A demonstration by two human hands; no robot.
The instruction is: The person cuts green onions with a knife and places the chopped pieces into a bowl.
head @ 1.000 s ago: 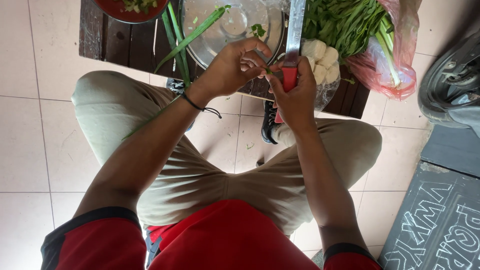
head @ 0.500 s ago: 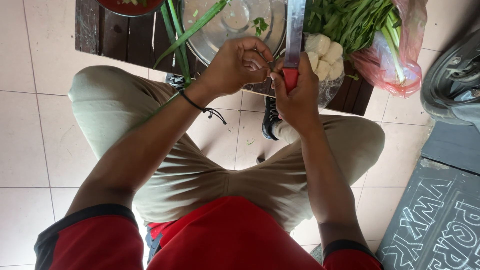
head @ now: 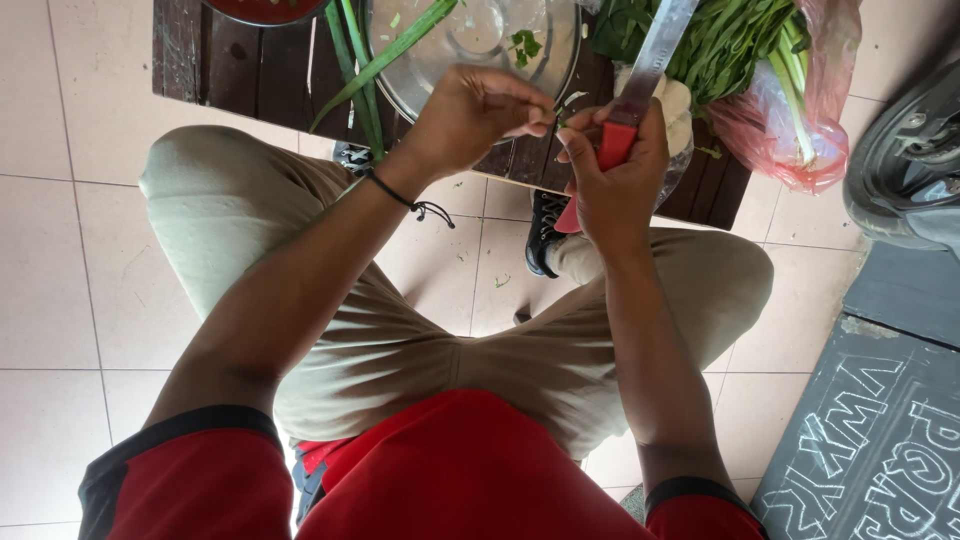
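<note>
The right hand (head: 612, 185) is closed in a fist around the red handle of a knife (head: 640, 95); the steel blade is directed up and away from the body, across the edge of the dark wooden board (head: 260, 75). The left hand (head: 470, 115) is held just beside the right, with its fingertips (head: 535, 125) pinched together on a small pale green piece (head: 572, 99) of vegetable. This piece is located between the two hands, close to the base of the blade, above the near edge of the board. A black cord bracelet (head: 405, 200) is worn on the left wrist.

Directly beyond the left hand, a round metal bowl (head: 475, 45) is set on the board; a few green leaf scraps are seen inside it. Long green stalks (head: 365, 65) are laid across the bowl's left rim and down over the board. A red bowl (head: 265, 10) is partly shown at the top edge. Beyond the right hand, a bunch of leafy greens (head: 730, 40) is lying in a pink plastic bag (head: 790, 130), and pale round pieces (head: 678, 105) are seen just behind the knife handle; their kind cannot be determined.

The person is seated low over a tiled floor (head: 60, 250), with knees in beige trousers (head: 400, 340) spread to both sides. A black shoe (head: 545, 225) is visible below the right hand. A grey mat with chalk-like lettering (head: 870, 440) is lying at the lower right.
</note>
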